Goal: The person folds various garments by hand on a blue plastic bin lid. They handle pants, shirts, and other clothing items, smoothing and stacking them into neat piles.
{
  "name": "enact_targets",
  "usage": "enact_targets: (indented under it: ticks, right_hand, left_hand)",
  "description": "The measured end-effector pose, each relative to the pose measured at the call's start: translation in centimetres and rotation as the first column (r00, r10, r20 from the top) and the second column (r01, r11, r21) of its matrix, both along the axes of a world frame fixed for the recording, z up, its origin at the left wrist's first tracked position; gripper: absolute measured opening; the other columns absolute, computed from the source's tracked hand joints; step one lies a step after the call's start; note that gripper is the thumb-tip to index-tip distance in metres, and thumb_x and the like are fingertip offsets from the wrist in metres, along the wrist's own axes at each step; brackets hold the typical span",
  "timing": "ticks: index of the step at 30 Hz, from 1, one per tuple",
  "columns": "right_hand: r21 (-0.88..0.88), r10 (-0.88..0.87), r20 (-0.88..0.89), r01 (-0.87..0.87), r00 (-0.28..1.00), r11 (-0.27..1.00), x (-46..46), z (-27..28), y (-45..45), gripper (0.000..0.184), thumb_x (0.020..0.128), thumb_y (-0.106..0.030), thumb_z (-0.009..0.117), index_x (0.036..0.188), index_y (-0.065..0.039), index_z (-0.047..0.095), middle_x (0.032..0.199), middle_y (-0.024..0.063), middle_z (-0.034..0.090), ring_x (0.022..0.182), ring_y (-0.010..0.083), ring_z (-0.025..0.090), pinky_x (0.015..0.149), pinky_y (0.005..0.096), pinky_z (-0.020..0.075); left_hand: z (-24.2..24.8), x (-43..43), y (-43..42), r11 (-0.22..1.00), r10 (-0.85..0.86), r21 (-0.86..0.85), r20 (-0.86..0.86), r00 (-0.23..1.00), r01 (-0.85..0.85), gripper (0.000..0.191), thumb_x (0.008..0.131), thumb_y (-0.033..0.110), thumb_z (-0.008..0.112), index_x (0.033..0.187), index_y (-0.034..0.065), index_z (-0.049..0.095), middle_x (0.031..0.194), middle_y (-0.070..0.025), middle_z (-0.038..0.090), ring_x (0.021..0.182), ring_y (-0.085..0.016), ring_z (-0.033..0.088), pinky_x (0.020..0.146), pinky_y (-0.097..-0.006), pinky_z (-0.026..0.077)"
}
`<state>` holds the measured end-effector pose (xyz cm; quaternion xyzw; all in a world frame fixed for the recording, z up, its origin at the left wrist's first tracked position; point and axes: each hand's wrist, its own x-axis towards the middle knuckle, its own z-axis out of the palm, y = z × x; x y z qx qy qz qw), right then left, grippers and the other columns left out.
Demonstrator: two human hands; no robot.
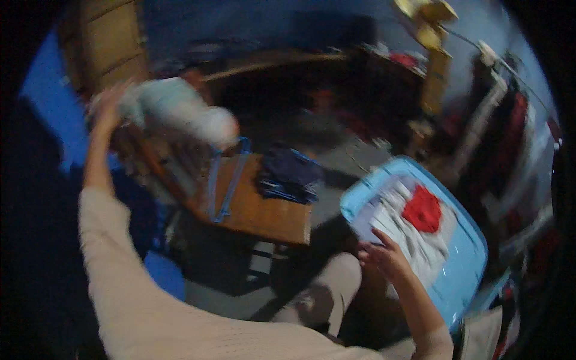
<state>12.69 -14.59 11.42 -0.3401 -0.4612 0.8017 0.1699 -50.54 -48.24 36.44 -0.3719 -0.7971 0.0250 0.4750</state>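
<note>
My left hand (108, 103) reaches out at the upper left, blurred, against a pale green and white bundle (171, 101) that looks like cloth; whether its fingers grip the bundle is unclear. Over the near edge of a light blue plastic tub (465, 234) is my right hand (384, 258), its fingers spread and nothing seen in them. Inside the tub lie white and grey cloth (400, 229) and a red cloth (422, 209). Between my hands, a folded dark blue garment (290, 173) rests on a wooden tabletop (270, 220), beside blue straps or hangers (229, 189).
Clothes (517, 121) hang from a rail at the right. A yellow-brown post (435, 81) stands behind the tub. Blue fabric (58, 103) is at the far left, near a wooden drawer unit or door (114, 40). A long ledge (270, 63) holds blurred items.
</note>
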Motion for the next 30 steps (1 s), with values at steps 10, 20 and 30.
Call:
enact_targets:
  ticks: [10, 20, 30]
  right_hand:
    - [0.895, -0.647, 0.445, -0.286, 0.619, 0.342, 17.0, -11.0, 8.0, 0.048, 0.083, -0.022, 0.061, 0.127, -0.004, 0.053, 0.123, 0.0204, 0.054, 0.116, 0.0319, 0.05, 0.098, 0.0458, 0.0382]
    - [0.763, -0.773, 0.568, -0.532, 0.282, 0.367, 17.0, -16.8, 7.1, 0.063, 0.087, -0.044, 0.051, 0.144, -0.02, 0.036, 0.152, 0.0136, 0.023, 0.141, 0.0362, 0.016, 0.107, 0.0637, 0.0179]
    - [0.88, -0.802, 0.447, -0.355, 0.396, 0.314, 17.4, -17.1, 6.5, 0.063, 0.082, -0.043, 0.056, 0.141, -0.025, 0.041, 0.151, 0.0103, 0.027, 0.139, 0.0365, 0.02, 0.108, 0.0593, 0.0218]
  left_hand:
    - [-7.6, -3.6, -0.5, 0.303, -0.687, 0.953, 0.196, 0.7, 0.03, 0.036, 0.098, 0.022, 0.047, 0.13, 0.0061, 0.053, 0.134, -0.0133, 0.051, 0.12, -0.027, 0.051, 0.099, -0.0371, 0.042]
    - [-12.0, 28.9, 20.7, 0.636, -0.743, 0.277, -0.033, 0.669, 0.72, 0.029, 0.091, 0.015, 0.054, 0.118, 0.0042, 0.058, 0.118, -0.0096, 0.058, 0.109, -0.023, 0.052, 0.099, -0.0387, 0.036]
    - [-29.8, 54.5, 46.8, 0.025, -0.816, 0.404, 0.536, -0.215, 0.914, 0.045, 0.074, 0.017, 0.071, 0.116, 0.0088, 0.059, 0.114, -0.0134, 0.061, 0.108, -0.032, 0.055, 0.096, -0.0431, 0.04]
